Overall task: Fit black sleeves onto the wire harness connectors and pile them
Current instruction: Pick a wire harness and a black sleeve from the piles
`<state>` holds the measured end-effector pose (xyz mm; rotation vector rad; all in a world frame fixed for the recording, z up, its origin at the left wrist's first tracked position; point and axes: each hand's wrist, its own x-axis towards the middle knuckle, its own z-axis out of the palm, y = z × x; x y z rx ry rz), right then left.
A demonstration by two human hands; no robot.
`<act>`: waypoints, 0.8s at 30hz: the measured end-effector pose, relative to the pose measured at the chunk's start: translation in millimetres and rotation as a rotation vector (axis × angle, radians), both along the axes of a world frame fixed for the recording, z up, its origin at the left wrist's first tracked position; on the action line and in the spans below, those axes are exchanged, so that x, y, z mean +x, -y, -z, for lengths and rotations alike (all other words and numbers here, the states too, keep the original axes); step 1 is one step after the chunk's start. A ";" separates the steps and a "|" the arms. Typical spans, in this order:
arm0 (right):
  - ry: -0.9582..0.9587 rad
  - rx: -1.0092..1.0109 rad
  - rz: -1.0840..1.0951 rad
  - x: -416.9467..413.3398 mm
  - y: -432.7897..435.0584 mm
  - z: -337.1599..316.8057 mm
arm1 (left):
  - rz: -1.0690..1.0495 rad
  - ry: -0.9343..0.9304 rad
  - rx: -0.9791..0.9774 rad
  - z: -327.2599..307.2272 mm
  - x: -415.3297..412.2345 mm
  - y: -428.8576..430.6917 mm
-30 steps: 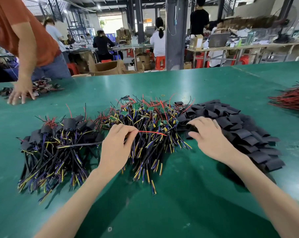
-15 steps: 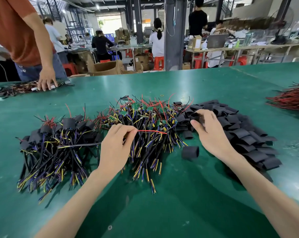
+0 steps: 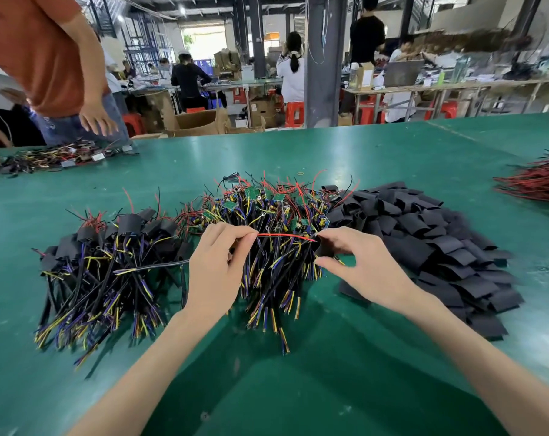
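On the head camera, my left hand (image 3: 215, 265) pinches one wire harness (image 3: 160, 266) by its thin red lead (image 3: 282, 235). The lead runs taut to my right hand (image 3: 361, 265), which pinches a short black sleeve (image 3: 323, 249) at its tip. Both hands hover over the bare harness heap (image 3: 276, 212) on the green table (image 3: 298, 388), with sleeved harnesses (image 3: 103, 269) to the left and loose sleeves (image 3: 440, 240) to the right.

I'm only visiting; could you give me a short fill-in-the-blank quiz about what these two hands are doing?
The left hand pinches a ____ wire.
The right hand holds a ____ sleeve.
The pile of loose sleeves lies on the person's ____ side.
The table is ____.
Missing words: red; black; right; green.
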<state>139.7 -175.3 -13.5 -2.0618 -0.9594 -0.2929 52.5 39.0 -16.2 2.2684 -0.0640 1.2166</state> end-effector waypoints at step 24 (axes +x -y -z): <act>0.068 -0.043 -0.066 -5.3 3.7 -12.0 | -0.049 0.102 0.231 7.2 5.2 -2.7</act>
